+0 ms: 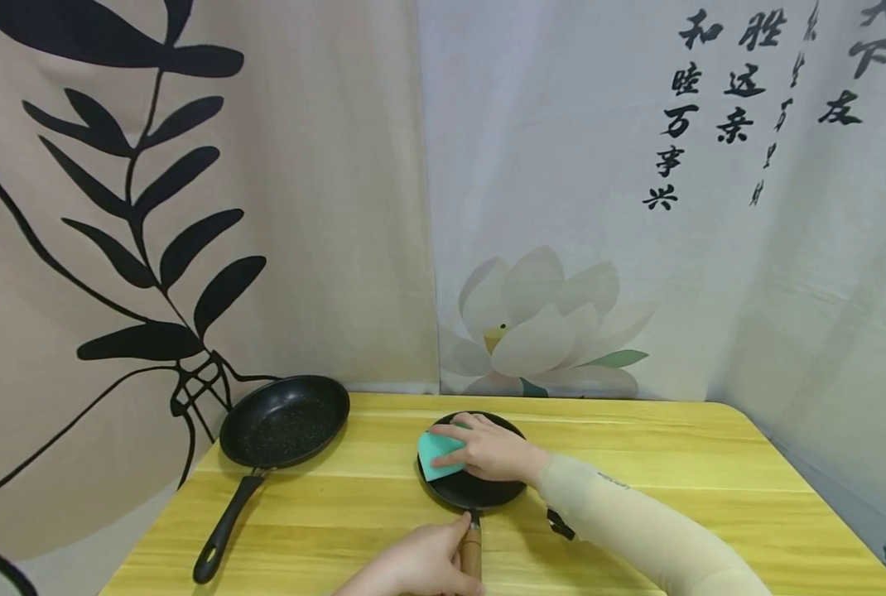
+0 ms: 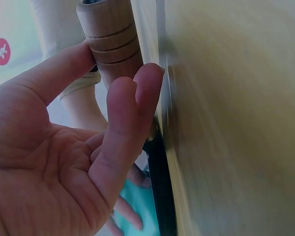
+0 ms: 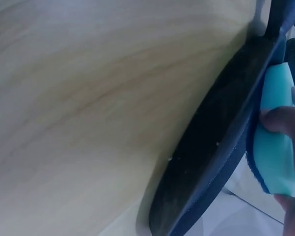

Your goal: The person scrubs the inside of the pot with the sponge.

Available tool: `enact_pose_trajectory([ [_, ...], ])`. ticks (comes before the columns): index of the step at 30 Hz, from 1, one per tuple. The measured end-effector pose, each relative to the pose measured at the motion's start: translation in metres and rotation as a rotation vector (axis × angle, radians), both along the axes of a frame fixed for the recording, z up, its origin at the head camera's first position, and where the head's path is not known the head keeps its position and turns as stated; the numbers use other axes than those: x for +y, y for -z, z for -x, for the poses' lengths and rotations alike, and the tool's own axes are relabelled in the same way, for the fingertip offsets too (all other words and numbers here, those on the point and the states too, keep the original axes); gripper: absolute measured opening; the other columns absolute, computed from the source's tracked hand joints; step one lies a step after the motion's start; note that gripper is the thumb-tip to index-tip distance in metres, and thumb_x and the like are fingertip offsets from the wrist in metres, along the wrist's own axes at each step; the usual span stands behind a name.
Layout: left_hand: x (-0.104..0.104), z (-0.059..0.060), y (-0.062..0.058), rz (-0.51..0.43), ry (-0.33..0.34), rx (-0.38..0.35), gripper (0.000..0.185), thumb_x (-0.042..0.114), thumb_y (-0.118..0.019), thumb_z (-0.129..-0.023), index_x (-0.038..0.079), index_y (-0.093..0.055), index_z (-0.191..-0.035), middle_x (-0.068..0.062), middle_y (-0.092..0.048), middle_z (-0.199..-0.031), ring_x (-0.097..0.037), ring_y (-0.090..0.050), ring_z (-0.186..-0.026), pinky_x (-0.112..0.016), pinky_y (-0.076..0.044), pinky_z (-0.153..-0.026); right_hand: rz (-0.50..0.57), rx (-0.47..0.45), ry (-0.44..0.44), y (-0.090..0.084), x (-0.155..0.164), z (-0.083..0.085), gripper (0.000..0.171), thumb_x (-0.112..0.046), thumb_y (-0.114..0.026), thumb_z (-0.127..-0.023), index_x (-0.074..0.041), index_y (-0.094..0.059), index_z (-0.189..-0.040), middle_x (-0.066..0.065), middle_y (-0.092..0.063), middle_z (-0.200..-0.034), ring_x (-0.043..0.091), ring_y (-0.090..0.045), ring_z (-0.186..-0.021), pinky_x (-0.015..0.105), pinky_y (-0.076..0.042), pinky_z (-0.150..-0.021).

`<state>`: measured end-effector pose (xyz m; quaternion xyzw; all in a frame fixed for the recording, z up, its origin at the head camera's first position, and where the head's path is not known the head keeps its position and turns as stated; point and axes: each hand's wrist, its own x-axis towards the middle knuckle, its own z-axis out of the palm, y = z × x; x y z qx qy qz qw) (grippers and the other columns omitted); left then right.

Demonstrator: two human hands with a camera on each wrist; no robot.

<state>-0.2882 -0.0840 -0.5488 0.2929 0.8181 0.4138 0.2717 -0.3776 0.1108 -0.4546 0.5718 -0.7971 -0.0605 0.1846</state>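
A small black frying pan (image 1: 480,494) with a turned wooden handle (image 1: 472,548) sits near the middle of the table. My left hand (image 1: 430,563) holds that handle from the left, thumb close to the pan; the left wrist view shows the grooved wood (image 2: 113,37) between thumb and fingers. Inside the pan, my right hand (image 1: 493,451) grips a teal sponge (image 1: 431,451) against the left part of the cooking surface. In the right wrist view the sponge (image 3: 277,147) shows a dark scouring side facing the pan, and a fingertip presses into its soft side.
A larger black frying pan (image 1: 286,422) rests at the table's left side, its black handle (image 1: 223,530) pointing toward me. The yellow wood-grain table (image 1: 674,480) ends at a printed curtain (image 1: 339,207) behind. A small black object (image 1: 560,524) shows beneath my right forearm.
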Motion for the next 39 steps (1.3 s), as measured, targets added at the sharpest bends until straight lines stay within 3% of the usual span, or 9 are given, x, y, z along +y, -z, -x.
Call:
enact_pose_trajectory([
  [4, 0.0, 0.009, 0.016, -0.001, 0.017, 0.014, 0.107, 0.056, -0.077, -0.075, 0.005, -0.025, -0.153, 0.001, -0.066, -0.07, -0.017, -0.062, -0.055, -0.031, -0.049, -0.047, -0.002, -0.021, 0.033, 0.001, -0.001, 0.0, 0.049, -0.017, -0.074, -0.087, -0.036, -0.062, -0.13, 0.007, -0.038, -0.151, 0.031, -0.046, -0.123, 0.044, -0.042, -0.099],
  [9, 0.0, 0.004, 0.008, -0.017, 0.016, 0.026, 0.106, 0.055, -0.077, -0.076, 0.003, -0.026, -0.153, 0.003, -0.065, -0.069, -0.014, -0.061, -0.055, -0.03, -0.048, -0.047, -0.017, -0.042, 0.09, 0.0, -0.003, 0.001, 0.05, -0.02, -0.073, -0.089, -0.038, -0.059, -0.133, 0.004, -0.033, -0.153, 0.029, -0.044, -0.125, 0.044, -0.041, -0.1],
  [12, 0.002, -0.011, -0.02, 0.015, 0.005, 0.043, 0.102, 0.052, -0.076, -0.079, 0.0, -0.026, -0.151, 0.005, -0.063, -0.068, -0.011, -0.059, -0.054, -0.027, -0.047, -0.048, -0.022, -0.044, 0.121, 0.0, -0.004, 0.0, 0.05, -0.021, -0.073, -0.089, -0.038, -0.058, -0.134, 0.004, -0.033, -0.153, 0.028, -0.044, -0.124, 0.044, -0.042, -0.099],
  [17, 0.009, -0.04, -0.079, 0.112, -0.044, 0.026, 0.091, 0.04, -0.076, -0.082, -0.006, -0.031, -0.148, 0.002, -0.06, -0.065, -0.009, -0.053, -0.05, -0.024, -0.042, -0.047, -0.027, -0.013, 0.142, 0.001, -0.006, 0.001, 0.049, -0.021, -0.071, -0.09, -0.038, -0.058, -0.134, 0.005, -0.035, -0.152, 0.028, -0.045, -0.122, 0.044, -0.044, -0.096],
  [21, 0.012, -0.054, -0.101, 0.108, -0.106, 0.011, 0.084, 0.031, -0.077, -0.082, -0.007, -0.036, -0.145, -0.001, -0.058, -0.062, -0.01, -0.048, -0.047, -0.024, -0.036, -0.045, -0.019, 0.005, 0.155, 0.001, -0.009, 0.002, 0.048, -0.02, -0.071, -0.09, -0.038, -0.058, -0.133, 0.005, -0.036, -0.152, 0.028, -0.045, -0.122, 0.043, -0.045, -0.095],
  [39, 0.015, -0.056, -0.103, 0.133, -0.148, -0.004, 0.085, 0.029, -0.078, -0.082, -0.007, -0.035, -0.145, -0.003, -0.059, -0.067, -0.013, -0.053, -0.054, -0.026, -0.039, -0.051, -0.012, -0.006, 0.162, 0.003, -0.01, 0.007, 0.05, -0.021, -0.073, -0.089, -0.038, -0.058, -0.134, 0.006, -0.036, -0.152, 0.029, -0.045, -0.122, 0.044, -0.046, -0.094],
])
